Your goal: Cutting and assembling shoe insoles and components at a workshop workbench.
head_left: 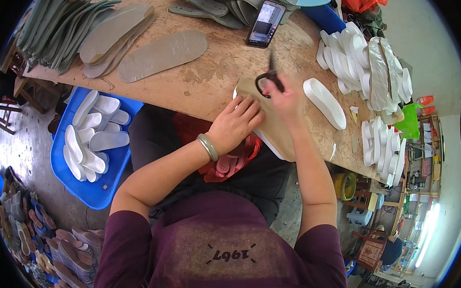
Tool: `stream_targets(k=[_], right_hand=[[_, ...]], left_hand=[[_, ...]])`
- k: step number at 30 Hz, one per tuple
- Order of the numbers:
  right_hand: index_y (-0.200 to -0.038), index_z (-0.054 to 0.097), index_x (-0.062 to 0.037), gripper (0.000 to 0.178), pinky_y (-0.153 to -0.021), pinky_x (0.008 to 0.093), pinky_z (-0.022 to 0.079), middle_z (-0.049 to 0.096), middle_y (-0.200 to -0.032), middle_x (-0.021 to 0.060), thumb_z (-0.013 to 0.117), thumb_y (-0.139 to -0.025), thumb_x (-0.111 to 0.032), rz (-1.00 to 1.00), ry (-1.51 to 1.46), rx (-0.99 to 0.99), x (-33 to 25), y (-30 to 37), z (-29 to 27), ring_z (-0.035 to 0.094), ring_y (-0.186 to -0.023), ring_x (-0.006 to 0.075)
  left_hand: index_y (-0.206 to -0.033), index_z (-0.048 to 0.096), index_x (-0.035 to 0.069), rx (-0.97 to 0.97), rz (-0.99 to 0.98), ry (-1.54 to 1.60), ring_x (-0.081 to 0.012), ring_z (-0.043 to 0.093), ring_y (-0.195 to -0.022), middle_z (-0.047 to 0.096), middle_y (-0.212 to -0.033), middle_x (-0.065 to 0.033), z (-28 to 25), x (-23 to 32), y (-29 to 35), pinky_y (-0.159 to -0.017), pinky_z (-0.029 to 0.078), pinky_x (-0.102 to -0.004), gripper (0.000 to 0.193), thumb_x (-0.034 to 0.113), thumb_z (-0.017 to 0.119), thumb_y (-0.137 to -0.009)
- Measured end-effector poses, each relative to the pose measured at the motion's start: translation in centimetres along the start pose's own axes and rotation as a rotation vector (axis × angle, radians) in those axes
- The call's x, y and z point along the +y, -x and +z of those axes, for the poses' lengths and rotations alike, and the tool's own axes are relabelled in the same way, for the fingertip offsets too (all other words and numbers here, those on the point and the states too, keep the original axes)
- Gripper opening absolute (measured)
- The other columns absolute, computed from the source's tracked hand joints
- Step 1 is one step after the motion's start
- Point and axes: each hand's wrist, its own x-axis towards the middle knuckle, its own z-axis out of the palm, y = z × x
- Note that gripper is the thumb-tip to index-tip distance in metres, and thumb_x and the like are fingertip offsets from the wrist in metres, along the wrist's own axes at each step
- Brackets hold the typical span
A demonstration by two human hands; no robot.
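My right hand is closed on the black handles of a pair of scissors; their dark blades point toward the far side of the table and are slightly blurred. Under my hands, at the near table edge, lies a tan insole-shaped sheet with a white sole edge showing beneath it. My left hand lies on the sheet's left part with fingers stretched out; its thumb is mostly hidden. A loose white shoe sole rests just right of my right hand.
A phone leans near the back. Tan insoles and grey stacks occupy the table's far left. White soles are piled at the right. A blue tub of white pieces stands to my left, and a red bag sits at my lap.
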Motion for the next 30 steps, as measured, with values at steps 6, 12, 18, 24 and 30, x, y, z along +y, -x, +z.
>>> stream_targets(k=[6, 12, 18, 24, 30], right_hand=[[-0.110, 0.067, -0.0111, 0.036, -0.062, 0.0341, 0.055, 0.068, -0.086, 0.0080, 0.066, -0.076, 0.000, -0.700, 0.445, -0.119, -1.1, -0.7, 2.1, 0.066, -0.070, 0.0270], [-0.107, 0.066, -0.0081, 0.021, -0.057, 0.0312, 0.052, 0.066, -0.079, 0.0066, 0.067, -0.086, -0.009, -0.320, 0.306, 0.151, -0.2, -2.3, 3.4, 0.065, -0.066, 0.0216], [-0.116, 0.061, 0.0006, 0.023, -0.061, 0.0243, 0.051, 0.065, -0.081, 0.0037, 0.066, -0.094, -0.006, 0.209, -0.579, 0.208, 0.2, -3.0, 2.0, 0.063, -0.068, 0.0101], [-0.119, 0.060, -0.0007, 0.025, -0.078, 0.0256, 0.053, 0.069, -0.098, 0.0055, 0.065, -0.095, -0.007, -0.030, -0.299, 0.012, 0.0, 0.1, 1.5, 0.067, -0.084, 0.0122], [-0.119, 0.061, -0.0010, 0.026, -0.087, 0.0283, 0.053, 0.069, -0.102, 0.0055, 0.063, -0.093, -0.001, 0.160, -0.428, -0.126, 0.1, 0.6, -0.7, 0.066, -0.095, 0.0129]], left_hand=[[-0.117, 0.060, 0.006, 0.053, 0.059, 0.015, -0.0296, 0.057, -0.122, 0.060, -0.126, -0.0127, 0.9, -0.3, 0.7, -0.107, 0.043, -0.0418, 0.037, 0.016, 0.058, -0.082], [-0.121, 0.060, 0.006, 0.091, 0.080, -0.076, -0.0284, 0.057, -0.123, 0.060, -0.129, -0.0129, 1.3, -0.7, 0.7, -0.106, 0.044, -0.0400, 0.038, 0.017, 0.056, -0.085], [-0.123, 0.059, 0.006, 0.105, 0.080, -0.059, -0.0277, 0.056, -0.124, 0.060, -0.130, -0.0128, 1.3, -0.7, 0.7, -0.106, 0.044, -0.0396, 0.037, 0.017, 0.055, -0.088], [-0.123, 0.059, 0.005, 0.090, 0.095, -0.090, -0.0278, 0.055, -0.125, 0.059, -0.131, -0.0130, 1.3, -0.7, 1.0, -0.108, 0.043, -0.0397, 0.038, 0.018, 0.055, -0.088], [-0.126, 0.058, 0.006, 0.075, 0.085, -0.052, -0.0273, 0.055, -0.126, 0.059, -0.133, -0.0121, 0.9, -0.7, 0.8, -0.107, 0.043, -0.0406, 0.040, 0.017, 0.055, -0.087]])
